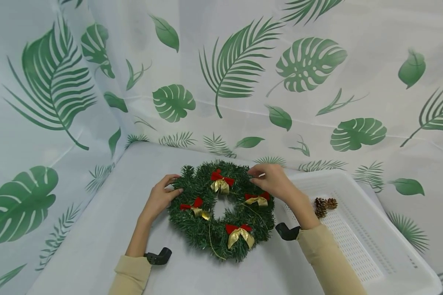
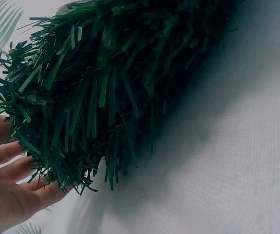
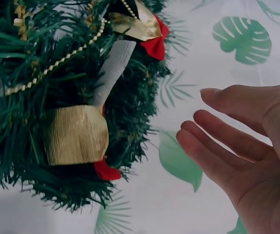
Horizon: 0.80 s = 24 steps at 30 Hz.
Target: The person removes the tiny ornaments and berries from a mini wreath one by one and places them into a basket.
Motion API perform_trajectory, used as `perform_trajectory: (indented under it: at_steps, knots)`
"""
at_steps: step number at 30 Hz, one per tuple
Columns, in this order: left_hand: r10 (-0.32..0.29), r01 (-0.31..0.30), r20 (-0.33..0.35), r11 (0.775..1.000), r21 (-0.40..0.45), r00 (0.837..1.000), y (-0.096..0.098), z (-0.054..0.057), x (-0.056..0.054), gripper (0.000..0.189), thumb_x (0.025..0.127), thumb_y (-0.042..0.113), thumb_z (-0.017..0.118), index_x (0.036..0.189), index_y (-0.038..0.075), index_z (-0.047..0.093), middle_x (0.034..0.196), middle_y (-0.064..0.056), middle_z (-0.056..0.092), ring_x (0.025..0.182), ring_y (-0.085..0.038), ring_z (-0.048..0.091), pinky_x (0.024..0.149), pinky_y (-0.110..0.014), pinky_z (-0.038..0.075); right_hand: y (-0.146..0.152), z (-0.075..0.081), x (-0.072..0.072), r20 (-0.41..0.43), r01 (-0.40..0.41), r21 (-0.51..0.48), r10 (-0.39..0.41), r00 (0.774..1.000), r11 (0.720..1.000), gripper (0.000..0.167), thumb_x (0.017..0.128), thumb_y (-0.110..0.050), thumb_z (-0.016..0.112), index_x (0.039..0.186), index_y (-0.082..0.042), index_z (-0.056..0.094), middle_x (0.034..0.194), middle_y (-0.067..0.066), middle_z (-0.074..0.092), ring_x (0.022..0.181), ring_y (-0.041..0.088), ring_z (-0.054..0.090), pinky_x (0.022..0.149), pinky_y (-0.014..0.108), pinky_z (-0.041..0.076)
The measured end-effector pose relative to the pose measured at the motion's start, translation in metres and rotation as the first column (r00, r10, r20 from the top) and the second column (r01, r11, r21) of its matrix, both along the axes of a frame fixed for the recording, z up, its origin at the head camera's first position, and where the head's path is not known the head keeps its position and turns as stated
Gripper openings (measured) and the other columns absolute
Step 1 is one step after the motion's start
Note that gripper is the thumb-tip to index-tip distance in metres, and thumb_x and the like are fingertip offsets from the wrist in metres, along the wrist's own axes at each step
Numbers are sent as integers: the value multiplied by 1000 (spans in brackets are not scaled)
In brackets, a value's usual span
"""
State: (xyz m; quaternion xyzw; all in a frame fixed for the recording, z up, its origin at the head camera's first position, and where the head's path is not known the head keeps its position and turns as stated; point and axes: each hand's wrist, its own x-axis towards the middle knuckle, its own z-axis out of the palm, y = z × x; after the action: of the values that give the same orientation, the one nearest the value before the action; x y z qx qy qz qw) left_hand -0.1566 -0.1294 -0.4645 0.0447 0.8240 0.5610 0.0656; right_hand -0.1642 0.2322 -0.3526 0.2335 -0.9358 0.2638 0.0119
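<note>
A green tinsel wreath (image 1: 190,227) lies on the white-covered table, dressed with several red-and-gold bows (image 1: 240,235) and a thin gold bead string (image 1: 212,241). My left hand (image 1: 160,199) grips its upper left edge, the fingers (image 2: 20,168) partly hidden by the green strands. Beside the upper right edge hovers my right hand (image 1: 275,180), fingers loosely bent with nothing between them. The right wrist view shows a gap between that hand (image 3: 247,151) and the wreath; a gold ribbon loop (image 3: 76,135) with red cloth behind it faces the camera.
A white perforated plastic basket (image 1: 402,237) stands at the right, with pine cones (image 1: 320,207) inside near its far left part. Leaf-printed white cloth (image 1: 243,119) hangs behind and to the left. The white table surface (image 1: 96,241) extends left of the wreath.
</note>
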Motion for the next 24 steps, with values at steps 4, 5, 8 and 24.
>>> perform_trajectory:
  at_steps: [4, 5, 8, 24]
  knots:
    - [6, -6, -4, 1000, -1, 1000, 0, -1, 0, 55, 100, 23, 69, 151, 15, 49, 159, -21, 43, 131, -46, 57, 97, -56, 54, -6, -3, -4, 1, -7, 1, 7, 1000, 1000, 19, 94, -2, 72, 113, 3, 75, 110, 20, 74, 99, 34, 73, 85, 43, 62]
    - [6, -6, -4, 1000, -3, 1000, 0, -1, 0, 55, 100, 23, 69, 151, 15, 49, 159, -22, 43, 131, -46, 57, 97, -56, 54, -7, -3, -5, 5, -10, 0, 10, 1000, 1000, 19, 94, -3, 72, 113, 3, 75, 110, 21, 74, 99, 34, 72, 85, 43, 62]
    - [5, -6, -4, 1000, -7, 1000, 0, 0, 0, 55, 101, 23, 69, 151, 15, 49, 159, -22, 42, 131, -46, 57, 98, -56, 54, -12, -4, -8, 19, -18, -3, 18, 1000, 1000, 20, 95, -4, 72, 114, 3, 75, 111, 20, 74, 100, 34, 72, 86, 45, 61]
    - [4, -4, 6, 1000, 1, 1000, 2, 2, 1, 54, 101, 22, 69, 151, 16, 49, 159, -21, 43, 132, -47, 56, 100, -57, 53, -47, -15, -32, 97, -34, 26, 31, 995, 999, 26, 99, -6, 68, 123, 2, 72, 118, 19, 73, 105, 33, 71, 90, 44, 59]
